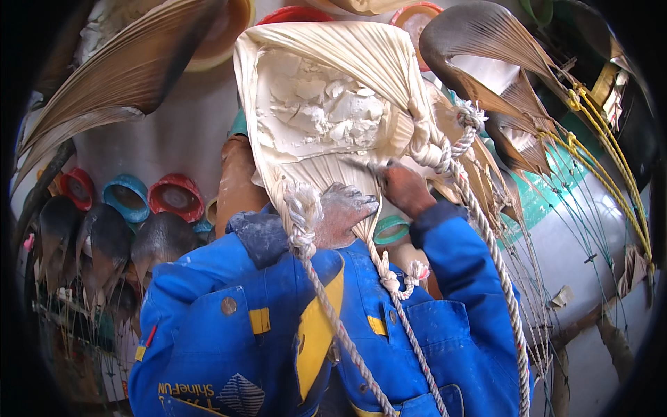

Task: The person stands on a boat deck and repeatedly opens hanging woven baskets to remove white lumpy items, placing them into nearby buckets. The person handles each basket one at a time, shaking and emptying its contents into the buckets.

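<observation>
Cloth (340,31) sat pleated and knotted to ropes (479,201) before the blue jacket (267,333), apparently to cup white lumps (319,115) | left grip (344,214) lay across front folds, hold unclear | right grip (406,186) curled closed, contents too blurred

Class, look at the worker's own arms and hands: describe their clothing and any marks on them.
Both sleeves are blue, ending in dark, rumpled cuffs. The left hand and right hand are gloveless. Whitish residue marks the left one's fingers.
</observation>
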{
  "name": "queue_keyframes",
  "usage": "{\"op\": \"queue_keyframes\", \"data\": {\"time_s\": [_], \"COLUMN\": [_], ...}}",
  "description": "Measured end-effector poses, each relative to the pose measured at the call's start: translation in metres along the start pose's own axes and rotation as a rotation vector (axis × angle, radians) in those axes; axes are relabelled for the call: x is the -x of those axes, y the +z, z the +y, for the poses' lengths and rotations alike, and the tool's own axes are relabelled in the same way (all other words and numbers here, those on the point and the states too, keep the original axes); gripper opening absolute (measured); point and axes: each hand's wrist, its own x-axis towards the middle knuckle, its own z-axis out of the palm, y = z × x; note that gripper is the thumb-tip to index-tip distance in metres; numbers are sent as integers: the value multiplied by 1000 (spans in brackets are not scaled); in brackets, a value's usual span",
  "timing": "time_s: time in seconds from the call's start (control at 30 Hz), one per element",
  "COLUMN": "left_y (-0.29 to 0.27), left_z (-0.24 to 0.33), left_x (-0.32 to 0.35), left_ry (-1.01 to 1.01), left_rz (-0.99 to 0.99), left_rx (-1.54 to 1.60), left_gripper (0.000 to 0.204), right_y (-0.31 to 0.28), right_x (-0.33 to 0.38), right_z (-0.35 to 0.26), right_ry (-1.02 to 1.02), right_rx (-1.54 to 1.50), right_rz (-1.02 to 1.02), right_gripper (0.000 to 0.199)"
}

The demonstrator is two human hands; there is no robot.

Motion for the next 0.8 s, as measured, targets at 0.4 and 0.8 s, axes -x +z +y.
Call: {"op": "queue_keyframes", "data": {"time_s": [0.4, 0.8], "left_y": [-13, -9], "left_z": [6, 4], "left_x": [-1, 0], "left_ry": [5, 15], "left_rz": [-85, -68], "left_rx": [-23, -52], "left_gripper": [61, 59], "right_y": [21, 25], "right_x": [-14, 14], "right_z": [35, 31], "right_ry": [166, 111], "right_rx": [351, 365], "right_rz": [-31, 30], "right_gripper": [24, 19]}}
